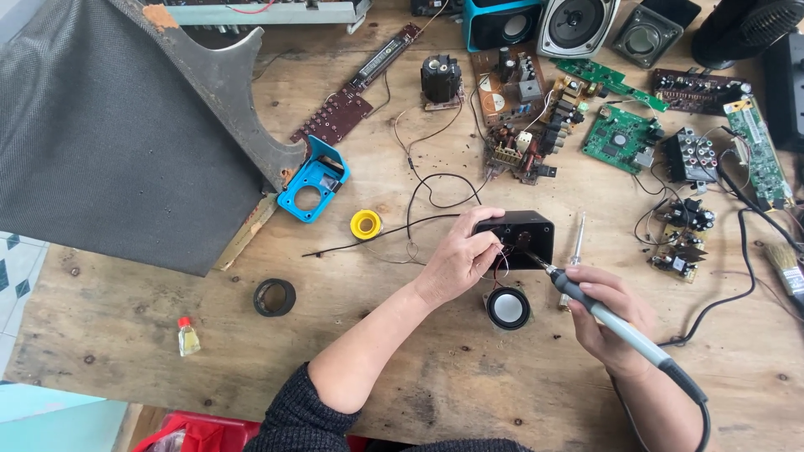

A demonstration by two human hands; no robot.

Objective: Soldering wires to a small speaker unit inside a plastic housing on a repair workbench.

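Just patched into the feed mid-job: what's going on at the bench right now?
A person is soldering at a wooden table. The left hand steadies a small black box and pinches the thin wires at its open side. The right hand holds a soldering iron with its tip at the same spot. A small round speaker lies just below the box, a yellow solder spool to the left, and circuit boards are spread behind.

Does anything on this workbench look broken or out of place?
Yes. The big grey speaker cabinet at upper left lies tipped on the table, and its corner is chipped, with bare wood showing. The small round speaker lies loose beside the black box that the left hand steadies. Bare circuit boards lie scattered.
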